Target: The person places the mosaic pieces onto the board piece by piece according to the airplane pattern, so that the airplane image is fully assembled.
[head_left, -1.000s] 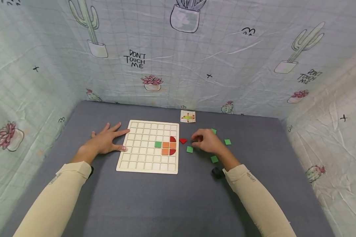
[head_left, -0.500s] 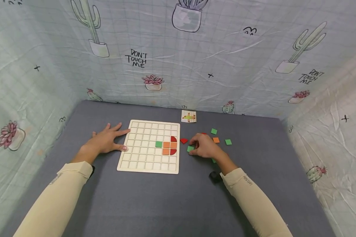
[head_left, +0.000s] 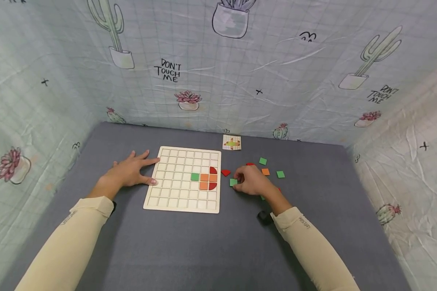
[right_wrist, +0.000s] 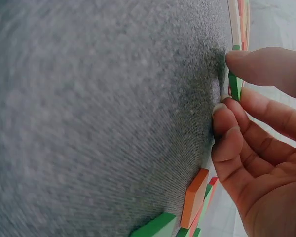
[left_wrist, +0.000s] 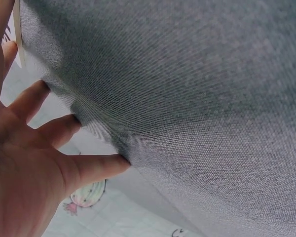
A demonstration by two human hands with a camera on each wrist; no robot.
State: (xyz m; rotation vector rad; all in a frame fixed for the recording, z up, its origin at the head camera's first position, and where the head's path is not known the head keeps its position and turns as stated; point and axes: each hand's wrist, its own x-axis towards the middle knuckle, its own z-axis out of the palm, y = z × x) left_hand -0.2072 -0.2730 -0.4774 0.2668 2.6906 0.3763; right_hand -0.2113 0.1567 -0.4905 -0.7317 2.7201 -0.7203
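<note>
My left hand (head_left: 128, 173) lies with its fingers spread. Its thumb and one finger touch the left edge of the cream gridded board (head_left: 167, 195). In the left wrist view, the other fingertips rest on the grey cloth. Right of the board, my right hand (head_left: 253, 180) pinches a green square tile (head_left: 233, 182) between thumb and index finger; the right wrist view shows the tile (right_wrist: 235, 86) low at the cloth. Whether it is lifted I cannot tell. On the board sit a green square (head_left: 195, 177), several orange squares (head_left: 204, 186) and two dark red quarter-round pieces (head_left: 213, 170).
Between board and right hand lies a red pointed piece (head_left: 225, 173). Beyond that hand are loose green tiles (head_left: 280, 174), an orange tile (head_left: 265, 171) and partly hidden red pieces (head_left: 250, 164). A small pattern card (head_left: 232, 142) lies at the back. Patterned cloth walls enclose the table.
My right hand has come down and slightly left onto the green tile, and its thumb and index finger now pinch it. The left hand has stayed at the board's edge.
</note>
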